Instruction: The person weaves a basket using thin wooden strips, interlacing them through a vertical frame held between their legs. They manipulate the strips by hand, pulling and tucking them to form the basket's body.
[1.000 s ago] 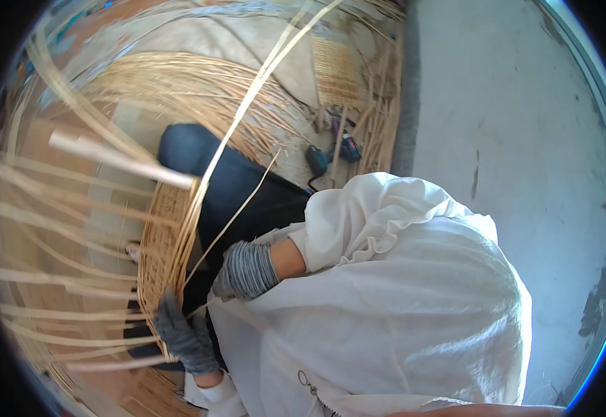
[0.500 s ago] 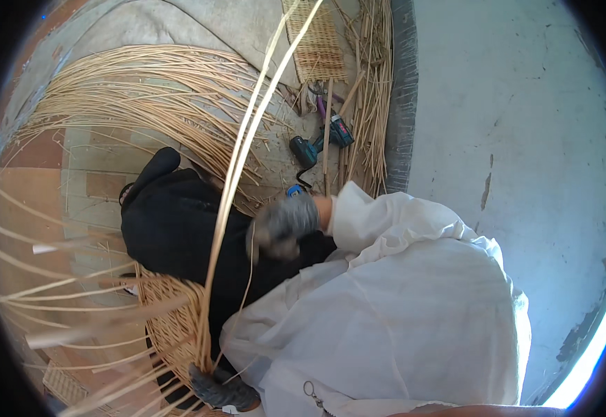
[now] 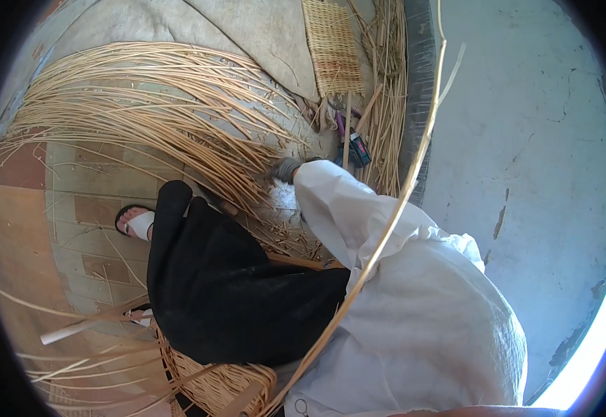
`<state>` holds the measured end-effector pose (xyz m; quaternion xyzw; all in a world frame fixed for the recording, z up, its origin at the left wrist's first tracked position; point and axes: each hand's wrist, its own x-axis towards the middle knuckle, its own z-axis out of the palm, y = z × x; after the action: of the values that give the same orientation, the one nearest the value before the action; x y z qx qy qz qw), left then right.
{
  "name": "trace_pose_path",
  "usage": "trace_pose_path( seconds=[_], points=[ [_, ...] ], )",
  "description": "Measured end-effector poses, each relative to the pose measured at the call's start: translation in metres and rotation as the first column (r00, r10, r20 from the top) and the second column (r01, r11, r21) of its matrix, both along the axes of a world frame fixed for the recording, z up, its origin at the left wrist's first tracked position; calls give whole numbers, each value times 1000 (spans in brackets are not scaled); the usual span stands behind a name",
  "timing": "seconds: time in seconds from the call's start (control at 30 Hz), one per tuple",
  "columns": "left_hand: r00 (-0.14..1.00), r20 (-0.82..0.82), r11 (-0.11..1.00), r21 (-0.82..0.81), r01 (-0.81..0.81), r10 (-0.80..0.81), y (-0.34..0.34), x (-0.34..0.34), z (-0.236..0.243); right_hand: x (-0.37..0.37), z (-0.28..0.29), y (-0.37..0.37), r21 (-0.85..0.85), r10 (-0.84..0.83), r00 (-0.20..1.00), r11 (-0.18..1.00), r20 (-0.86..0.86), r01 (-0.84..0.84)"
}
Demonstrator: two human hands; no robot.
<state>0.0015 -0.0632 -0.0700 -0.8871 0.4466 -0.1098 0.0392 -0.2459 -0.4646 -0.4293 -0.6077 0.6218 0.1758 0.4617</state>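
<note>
My right hand (image 3: 286, 170), in a grey glove with a white sleeve behind it, reaches out to the cut ends of a pile of long wicker rods (image 3: 198, 132) on the floor. Its fingers are too small and partly hidden to show whether they grip a rod. My left hand is out of the picture. At the lower edge, beside my black-clothed leg, lies a partly woven wicker basket (image 3: 223, 382) with loose stakes (image 3: 87, 375) fanning out to the left. One long rod (image 3: 393, 226), forked near its tip, slants up from the basket across my white garment.
Beyond my right hand are a dark cordless power tool (image 3: 360, 149) and a purple-handled tool (image 3: 340, 126). A flat woven panel (image 3: 333, 48) and a bundle of rods (image 3: 390, 90) lie at the back, along a pale wall (image 3: 525, 139). My sandalled foot (image 3: 136, 222) is at left.
My right hand has moved away from my lap to the rod pile. The basket has shifted lower and the long rod now leans to the right. My left hand has left the picture.
</note>
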Motion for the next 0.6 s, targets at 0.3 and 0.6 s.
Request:
trace_pose_path(
  seconds=[0.3,0.6],
  points=[
    [999,-46,998,-68,-6,3,-11,-13,10,21,19,81,184,111,994,977,11,-111],
    [969,-228,979,-156,-131,94,14,-34,78,-39,124,116,31,-27,921,999,389,16]
  ],
)
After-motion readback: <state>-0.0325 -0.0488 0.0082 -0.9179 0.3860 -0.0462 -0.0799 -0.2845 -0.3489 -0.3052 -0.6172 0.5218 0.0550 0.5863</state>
